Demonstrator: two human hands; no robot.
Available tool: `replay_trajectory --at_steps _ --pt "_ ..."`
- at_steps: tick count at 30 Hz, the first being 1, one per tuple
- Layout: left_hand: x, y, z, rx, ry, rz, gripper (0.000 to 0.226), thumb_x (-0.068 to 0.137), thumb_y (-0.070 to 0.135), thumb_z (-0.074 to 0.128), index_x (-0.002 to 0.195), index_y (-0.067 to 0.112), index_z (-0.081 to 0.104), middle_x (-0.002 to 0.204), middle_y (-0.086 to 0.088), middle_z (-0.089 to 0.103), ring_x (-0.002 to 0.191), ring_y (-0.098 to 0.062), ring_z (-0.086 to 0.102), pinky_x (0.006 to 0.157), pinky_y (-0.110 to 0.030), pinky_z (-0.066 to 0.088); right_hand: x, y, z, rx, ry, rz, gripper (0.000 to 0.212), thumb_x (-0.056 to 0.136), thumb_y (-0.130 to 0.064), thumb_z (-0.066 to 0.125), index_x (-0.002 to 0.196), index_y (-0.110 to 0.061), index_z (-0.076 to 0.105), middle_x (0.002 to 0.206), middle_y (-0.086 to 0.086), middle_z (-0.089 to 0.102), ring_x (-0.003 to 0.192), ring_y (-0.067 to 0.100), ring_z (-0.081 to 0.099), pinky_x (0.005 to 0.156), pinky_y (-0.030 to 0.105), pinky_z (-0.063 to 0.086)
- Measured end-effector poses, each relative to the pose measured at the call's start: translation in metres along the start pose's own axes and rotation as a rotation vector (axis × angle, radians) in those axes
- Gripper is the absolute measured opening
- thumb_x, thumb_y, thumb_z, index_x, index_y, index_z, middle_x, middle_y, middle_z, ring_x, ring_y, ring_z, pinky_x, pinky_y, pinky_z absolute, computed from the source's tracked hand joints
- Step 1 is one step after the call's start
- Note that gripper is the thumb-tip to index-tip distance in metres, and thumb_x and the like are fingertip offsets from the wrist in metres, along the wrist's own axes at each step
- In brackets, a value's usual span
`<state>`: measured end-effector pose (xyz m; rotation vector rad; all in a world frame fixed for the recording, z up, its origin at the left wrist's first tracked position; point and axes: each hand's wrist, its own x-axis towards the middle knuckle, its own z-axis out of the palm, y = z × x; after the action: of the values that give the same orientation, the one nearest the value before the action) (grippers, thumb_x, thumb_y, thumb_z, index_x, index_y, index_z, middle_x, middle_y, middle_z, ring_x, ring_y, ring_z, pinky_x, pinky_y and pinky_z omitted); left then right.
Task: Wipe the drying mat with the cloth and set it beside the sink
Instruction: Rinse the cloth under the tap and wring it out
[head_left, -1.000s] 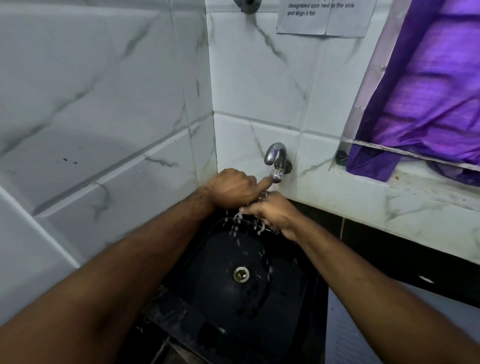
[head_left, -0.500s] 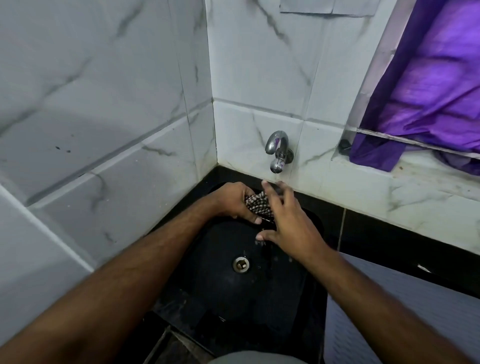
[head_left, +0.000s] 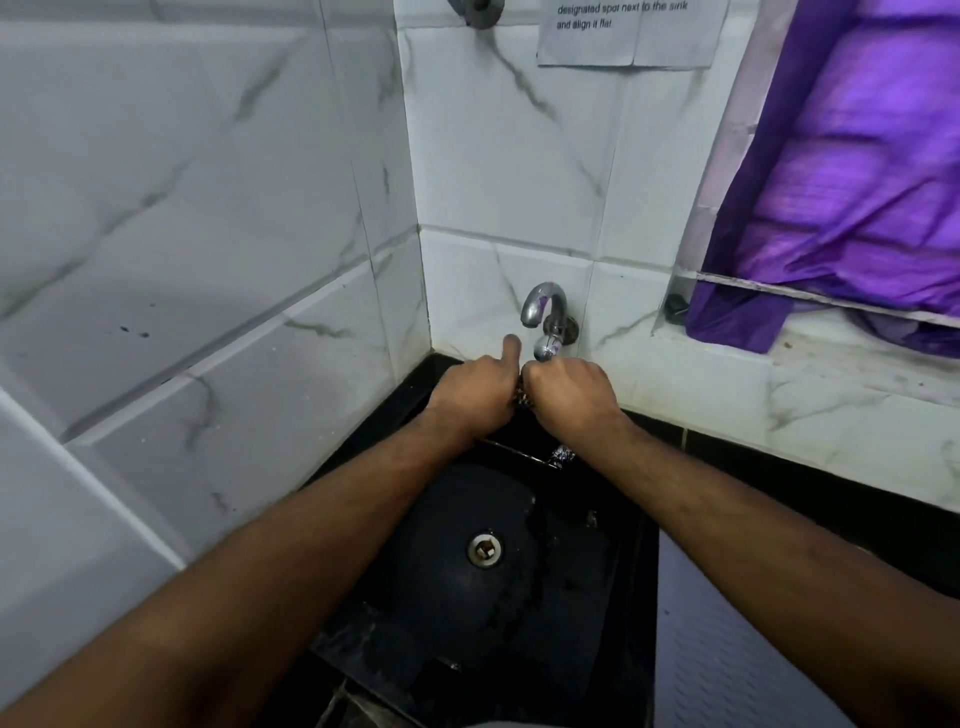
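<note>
Both hands are bunched together over the back of the black sink (head_left: 631, 597), just under the chrome tap (head_left: 543, 312). My left hand (head_left: 475, 395) and my right hand (head_left: 569, 392) grip a checked black-and-white cloth (head_left: 521, 399) between them; only a sliver of it shows between the fists. A small end of the cloth (head_left: 562, 454) hangs below my right wrist. My left thumb sticks up toward the tap. The grey ribbed drying mat (head_left: 727, 649) lies on the counter to the right of the sink, partly behind my right forearm.
White marble tiles wall in the sink on the left and behind. A purple curtain (head_left: 857, 182) hangs over a window ledge (head_left: 831, 358) at the right. A paper note (head_left: 631, 31) is stuck above the tap. The drain (head_left: 484, 549) sits mid-basin.
Half a second ago my right hand lay spread over the cloth held in my left. Now both hands are fists around it, raised closer to the tap.
</note>
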<state>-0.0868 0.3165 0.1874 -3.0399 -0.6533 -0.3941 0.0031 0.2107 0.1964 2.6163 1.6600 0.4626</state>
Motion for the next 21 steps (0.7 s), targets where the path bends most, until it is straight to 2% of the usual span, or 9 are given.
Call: replay_trajectory --at_steps 1,3,6,9,12,15,18,21 --pt "0.0 -0.003 -0.002 0.117 0.058 0.083 0.052 0.091 0.02 0.053 0.136 0.008 0.03 0.085 -0.01 0.067 0.076 -0.039 0.067 0.055 -0.04 0.04 0.002 -0.001 -0.001 0.053 0.012 0.044 0.017 0.09 -0.026 0.063 0.104 -0.015 0.065 0.094 0.007 0.068 0.088 0.031 0.067 0.067 0.036 0.048" --pt "0.001 -0.017 -0.004 0.312 0.113 0.279 0.062 0.094 0.025 0.054 0.145 0.01 0.022 0.087 -0.008 0.067 0.072 -0.036 0.069 0.051 -0.039 0.039 0.005 -0.005 0.0 0.229 -0.035 0.134 0.033 0.083 -0.049 0.068 0.094 -0.018 0.063 0.081 0.002 0.06 0.079 0.026 0.063 0.067 0.034 0.05" --pt "0.006 -0.032 -0.009 0.428 0.135 0.495 0.07 0.095 0.023 0.054 0.146 0.014 0.008 0.085 -0.009 0.064 0.064 -0.035 0.068 0.046 -0.038 0.038 0.005 -0.01 0.008 0.522 -0.171 0.157 0.04 0.072 -0.058 0.066 0.084 -0.02 0.065 0.073 -0.005 0.063 0.074 0.019 0.066 0.064 0.034 0.055" --pt "0.011 -0.035 -0.022 0.492 0.161 0.636 0.068 0.096 0.024 0.054 0.145 0.013 0.008 0.081 -0.009 0.064 0.057 -0.034 0.066 0.043 -0.035 0.036 -0.004 -0.018 0.007 0.988 -0.211 0.208 0.031 0.07 -0.047 0.075 0.081 -0.019 0.071 0.069 -0.005 0.07 0.066 0.009 0.068 0.062 0.032 0.056" --pt "0.014 -0.038 -0.036 0.587 0.163 0.815 0.061 0.097 0.025 0.053 0.143 0.01 0.015 0.077 -0.009 0.064 0.052 -0.031 0.063 0.042 -0.033 0.037 -0.024 -0.037 0.005 1.492 -0.238 0.343 0.014 0.082 -0.021 0.079 0.083 -0.013 0.067 0.053 -0.01 0.058 0.045 0.003 0.05 0.043 0.019 0.037" --pt "0.011 -0.033 -0.04 0.644 0.086 0.946 0.05 0.1 0.024 0.044 0.14 0.011 0.018 0.078 -0.008 0.065 0.055 -0.031 0.065 0.045 -0.035 0.039 -0.038 -0.05 0.018 1.622 -0.295 0.412 0.021 0.084 -0.027 0.076 0.078 -0.015 0.061 0.052 -0.003 0.045 0.042 0.007 0.035 0.039 0.023 0.022" --pt "0.006 -0.028 -0.032 0.708 0.018 1.002 0.05 0.099 0.02 0.045 0.142 0.011 0.02 0.078 -0.006 0.065 0.057 -0.03 0.065 0.046 -0.035 0.04 -0.047 -0.054 0.029 1.642 -0.338 0.459 0.023 0.086 -0.029 0.076 0.073 -0.016 0.061 0.051 -0.004 0.043 0.04 0.006 0.032 0.04 0.021 0.019" --pt "0.002 -0.025 -0.027 0.743 0.02 0.985 0.046 0.099 0.019 0.048 0.139 0.01 0.027 0.075 -0.005 0.064 0.054 -0.027 0.062 0.045 -0.033 0.038 -0.051 -0.048 0.032 1.647 -0.391 0.424 0.026 0.086 -0.03 0.076 0.079 -0.012 0.059 0.052 -0.002 0.04 0.038 0.006 0.029 0.037 0.02 0.019"
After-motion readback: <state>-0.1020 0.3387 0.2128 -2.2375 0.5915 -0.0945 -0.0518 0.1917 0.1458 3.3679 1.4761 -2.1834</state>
